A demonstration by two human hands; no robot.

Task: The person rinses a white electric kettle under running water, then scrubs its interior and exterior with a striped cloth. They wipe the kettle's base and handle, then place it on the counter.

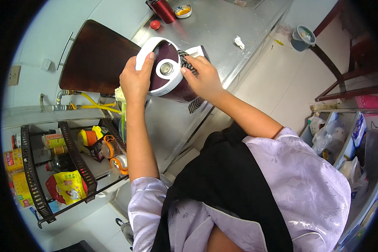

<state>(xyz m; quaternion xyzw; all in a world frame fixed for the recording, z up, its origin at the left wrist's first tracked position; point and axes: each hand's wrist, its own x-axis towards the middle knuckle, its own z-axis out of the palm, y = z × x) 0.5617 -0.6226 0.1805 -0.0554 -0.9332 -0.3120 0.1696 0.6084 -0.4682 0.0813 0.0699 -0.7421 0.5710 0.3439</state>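
A purple and white rice cooker [176,86], its round steam vent facing up, stands on the stainless steel counter [163,126]. My left hand [137,75] grips the white handle or rim at its left, thumb on top. In my right hand [203,74] is a bunched black-and-white striped cloth [186,63], pressed on the right side of the lid. A loose end of striped cloth hangs lower, beside the cooker near the counter's front edge. My fingertips partly hide the cloth.
A dark wooden board [97,60] leans at the wall. Behind are a red cylinder [162,11], a small red round object [155,25] and a patterned dish [183,11]. Crumpled white tissue [239,42] lies to the right. At left are yellow gas hoses [97,104] and a condiment rack [63,151]; a bin [303,38] stands on the floor.
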